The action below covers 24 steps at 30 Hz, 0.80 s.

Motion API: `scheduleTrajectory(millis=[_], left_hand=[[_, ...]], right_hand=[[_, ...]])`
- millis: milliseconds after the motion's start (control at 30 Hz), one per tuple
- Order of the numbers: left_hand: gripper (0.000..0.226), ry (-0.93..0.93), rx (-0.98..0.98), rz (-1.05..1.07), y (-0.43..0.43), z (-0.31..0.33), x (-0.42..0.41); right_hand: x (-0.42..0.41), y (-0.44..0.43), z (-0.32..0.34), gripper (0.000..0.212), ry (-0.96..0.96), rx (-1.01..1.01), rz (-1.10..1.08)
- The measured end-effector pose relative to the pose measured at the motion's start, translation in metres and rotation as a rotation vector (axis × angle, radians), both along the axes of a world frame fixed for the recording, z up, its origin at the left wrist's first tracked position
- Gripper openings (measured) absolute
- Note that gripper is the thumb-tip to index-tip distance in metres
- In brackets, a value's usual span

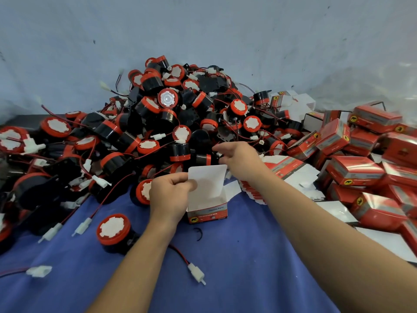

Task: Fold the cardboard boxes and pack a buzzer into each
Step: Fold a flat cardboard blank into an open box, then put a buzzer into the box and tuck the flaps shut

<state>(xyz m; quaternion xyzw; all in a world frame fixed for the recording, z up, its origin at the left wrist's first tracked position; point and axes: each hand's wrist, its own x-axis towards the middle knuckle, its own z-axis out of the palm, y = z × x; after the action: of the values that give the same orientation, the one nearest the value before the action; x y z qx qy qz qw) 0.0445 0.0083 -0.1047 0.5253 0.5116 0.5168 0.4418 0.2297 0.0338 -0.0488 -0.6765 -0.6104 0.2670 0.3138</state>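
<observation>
Buzzers point(171, 123) lie heaped in a red-and-black pile at the back of the blue tabletop point(237, 256); the cardboard box point(207, 213) stands upright just before the pile, lid flap raised; the left hand point(171, 193) pinches that flap's edge; the right hand point(239, 159) reaches to the pile's near edge, fingertips blurred, so its grip cannot be told; closed boxes point(356, 170) crowd the right side.
</observation>
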Motion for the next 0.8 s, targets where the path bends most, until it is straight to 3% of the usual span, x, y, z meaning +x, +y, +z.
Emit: scheduleTrajectory(millis=[133,233,333,433,500,667,800], left_hand=[[0.044,-0.008,-0.024,-0.024,0.003,0.0,0.001],[0.042,-0.021,-0.033,-0.036,0.006,-0.002,0.0],[0.037,-0.028,-0.045,-0.047,0.006,-0.004,0.0],[0.036,-0.048,-0.062,-0.047,0.006,-0.005,-0.002],[0.038,-0.054,-0.062,-0.038,0.006,-0.004,-0.004],[0.045,-0.042,-0.048,-0.051,0.006,-0.002,-0.002],[0.039,-0.023,-0.028,-0.106,0.005,-0.004,0.001]], right_hand=[[-0.003,0.023,-0.014,0.049,0.043,-0.071,0.095],[-0.007,0.033,-0.015,0.061,-0.183,-0.067,0.13],[-0.017,0.041,-0.012,0.058,-0.506,-0.069,0.179],[-0.029,0.045,-0.012,0.041,-0.524,-0.122,0.146],[-0.032,0.045,-0.02,0.03,-0.434,-0.151,0.127],[-0.02,0.031,-0.037,0.028,-0.096,-0.06,0.08],[-0.005,0.009,-0.025,0.034,0.442,-0.017,-0.043]])
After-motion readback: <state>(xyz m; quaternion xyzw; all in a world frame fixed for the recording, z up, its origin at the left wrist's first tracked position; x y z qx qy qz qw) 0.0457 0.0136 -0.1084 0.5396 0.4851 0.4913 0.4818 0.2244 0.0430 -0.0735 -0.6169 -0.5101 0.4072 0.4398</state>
